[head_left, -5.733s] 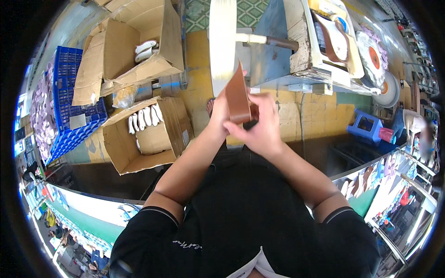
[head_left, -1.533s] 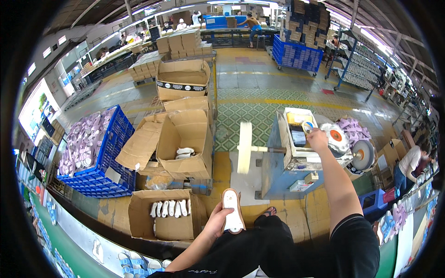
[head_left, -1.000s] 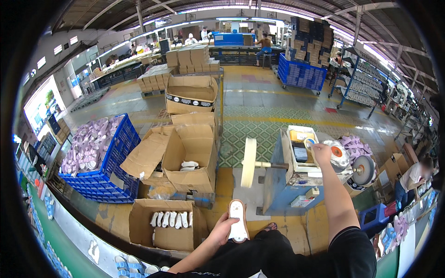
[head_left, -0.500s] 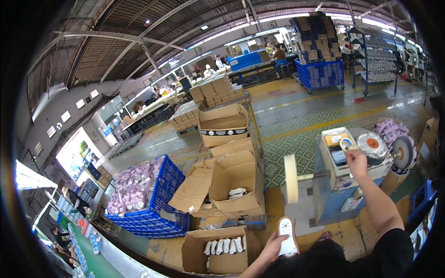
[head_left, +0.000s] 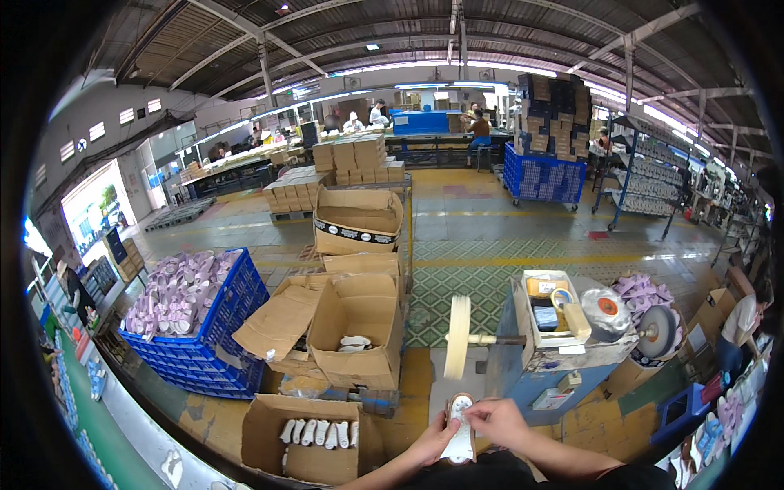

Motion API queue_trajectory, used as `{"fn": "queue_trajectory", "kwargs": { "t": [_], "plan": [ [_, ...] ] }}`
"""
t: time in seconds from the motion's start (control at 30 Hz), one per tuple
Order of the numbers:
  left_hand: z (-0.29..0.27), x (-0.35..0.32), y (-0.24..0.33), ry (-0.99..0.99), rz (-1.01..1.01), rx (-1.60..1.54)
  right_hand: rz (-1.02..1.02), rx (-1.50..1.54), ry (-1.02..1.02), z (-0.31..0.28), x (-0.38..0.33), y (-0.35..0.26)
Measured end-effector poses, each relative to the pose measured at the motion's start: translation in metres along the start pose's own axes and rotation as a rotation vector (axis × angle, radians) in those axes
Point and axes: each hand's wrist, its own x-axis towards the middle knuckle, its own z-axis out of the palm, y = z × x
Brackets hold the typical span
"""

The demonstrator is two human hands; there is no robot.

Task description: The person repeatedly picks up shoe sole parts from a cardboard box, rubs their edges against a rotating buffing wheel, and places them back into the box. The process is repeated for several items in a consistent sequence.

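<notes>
Low in front of me, my left hand (head_left: 434,441) grips a white shoe sole (head_left: 463,447) with a brownish edge, thumb on its upper face and the sole tilted toe-up. Over its right side reaches my right hand (head_left: 495,421), fingers pinched together at the perforated upper part. Whatever that pinch may hold is too small to make out. Just beyond is a cream buffing wheel (head_left: 459,336) on a shaft from a blue machine (head_left: 516,376). An open cardboard box (head_left: 260,437) at the left holds several white soles (head_left: 320,433).
A tray (head_left: 527,320) with tape and small blocks tops the machine, beside a plastic-covered disc (head_left: 603,308) and a grey wheel (head_left: 658,331). Left stand a blue crate (head_left: 233,306) of lilac sandals and stacked cartons (head_left: 355,327). A conveyor (head_left: 147,445) runs along the left.
My right hand has come back from the tray on the machine to the sole. The left hand still holds the sole, and the view has turned rightward.
</notes>
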Motion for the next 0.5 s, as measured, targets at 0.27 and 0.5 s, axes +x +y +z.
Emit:
{"fn": "queue_trajectory", "kwargs": {
  "t": [0.27,0.5],
  "plan": [
    [-0.003,-0.003,0.001,-0.044,-0.035,0.155,-0.067,-0.119,-0.002,0.011,-0.011,0.014],
    [0.001,0.004,-0.005,0.004,-0.006,0.229,-0.049,-0.074,-0.009,0.005,-0.016,0.008]
  ]
}}
